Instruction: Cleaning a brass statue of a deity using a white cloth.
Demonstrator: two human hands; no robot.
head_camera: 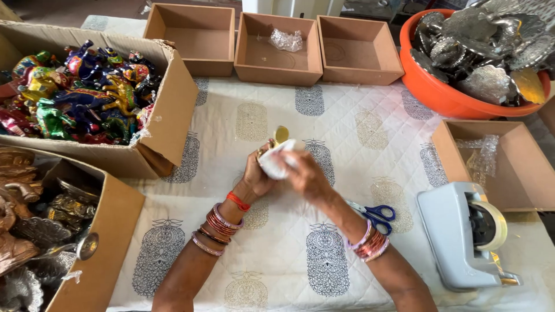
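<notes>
While held up over the middle of the table (347, 121), small gold-coloured piece (281, 134) half covered by white wrap (274, 163), only its rounded top showing. Left hand (257, 173) under it as support, fingers closed around the wrapped bottom part; right hand (309, 176) over the side, fingers pressed on the wrap, probably to keep the fold tight. Kept near for reach: blue-handled scissors (378, 215) just beside the right wrist, grey tape dispenser (465, 234) further right. Cardboard box of coloured figurines (87, 86) at left, orange tub of silver metal pieces (480, 58) at back right, three open brown boxes (277, 49) along the far edge
</notes>
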